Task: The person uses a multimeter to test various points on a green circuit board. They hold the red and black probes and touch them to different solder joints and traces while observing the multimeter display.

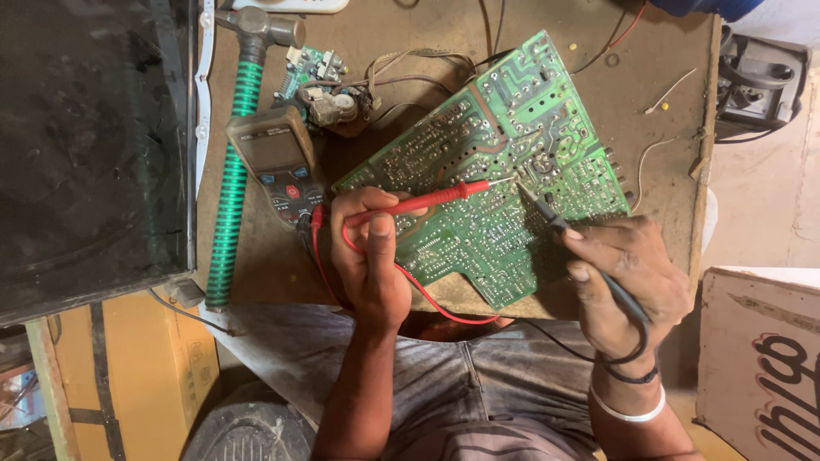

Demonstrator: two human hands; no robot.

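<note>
The multimeter (280, 162), lying just left of the green circuit board (491, 171), carries a small rectangular display, dull grey-brown and dark. Far left of the board, a large flat screen panel (85, 137) lies black and glossy with a thin pale edge. Right of the board and lower stands a whitish box (760, 358) with dark red lettering.

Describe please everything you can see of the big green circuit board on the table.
The circuit board is large, green and flat, lying solder side up and turned at an angle on the brown table. Its face is dense with silver solder points and pale traces; one lower corner is cut out in a step. The red probe in the left hand and the black probe in the right hand both point at its middle. Its lower edge reaches the table's near edge.
</note>
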